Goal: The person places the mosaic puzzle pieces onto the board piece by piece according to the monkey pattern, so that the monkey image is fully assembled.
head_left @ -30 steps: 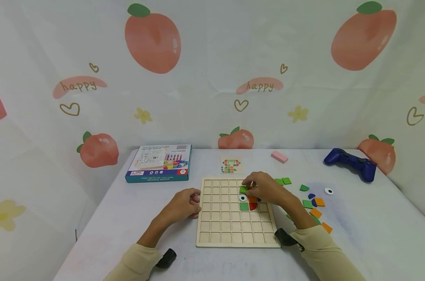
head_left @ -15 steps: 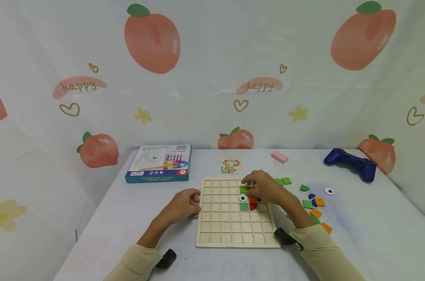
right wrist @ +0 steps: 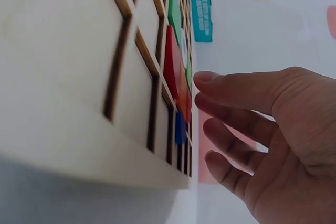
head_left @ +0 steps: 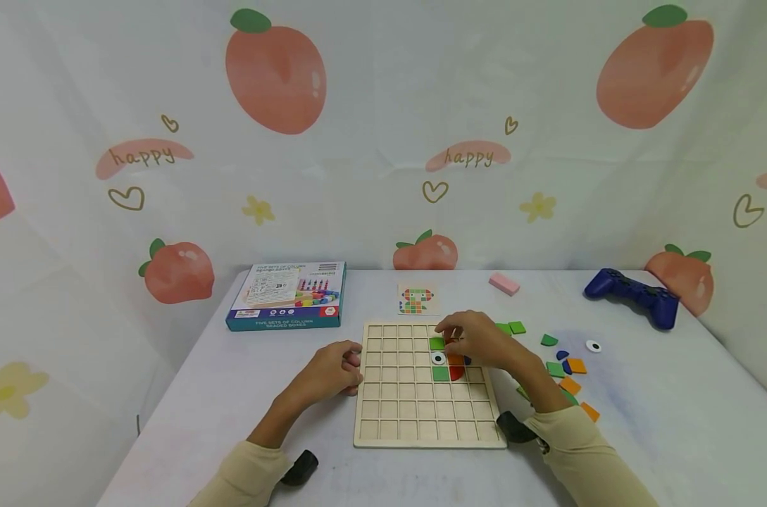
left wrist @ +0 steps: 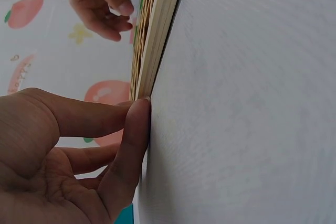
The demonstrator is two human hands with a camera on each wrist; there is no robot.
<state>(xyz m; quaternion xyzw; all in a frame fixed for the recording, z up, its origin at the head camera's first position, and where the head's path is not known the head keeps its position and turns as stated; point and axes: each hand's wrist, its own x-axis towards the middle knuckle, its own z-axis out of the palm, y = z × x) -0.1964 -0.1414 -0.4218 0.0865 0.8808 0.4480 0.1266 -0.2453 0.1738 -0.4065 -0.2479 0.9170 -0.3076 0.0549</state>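
A wooden grid board [head_left: 415, 410] lies on the table, with coloured tiles in its upper right cells. My left hand [head_left: 329, 370] grips the board's left edge; in the left wrist view its fingertips [left wrist: 139, 107] meet at the rim. Over the tiles, my right hand [head_left: 478, 339] has loosely bent fingers close to a green square tile [head_left: 437, 343]. No piece shows held between them in the right wrist view. Below that tile are a white eye disc [head_left: 438, 358] and another green square [head_left: 441, 374]. A red piece [head_left: 456, 372] and an orange tile [head_left: 456, 359] sit beside them, partly hidden.
A pattern card [head_left: 416, 298] lies behind the board and a pink block [head_left: 504, 284] to its right. Loose green, orange and blue tiles [head_left: 570, 384] and an eye disc [head_left: 593, 346] scatter rightward. A game controller [head_left: 633, 297] and a boxed set [head_left: 288, 296] stand farther out.
The green square tile near my right fingertips has shifted slightly left. My left hand has stayed at the board's edge, and my right hand has barely moved.
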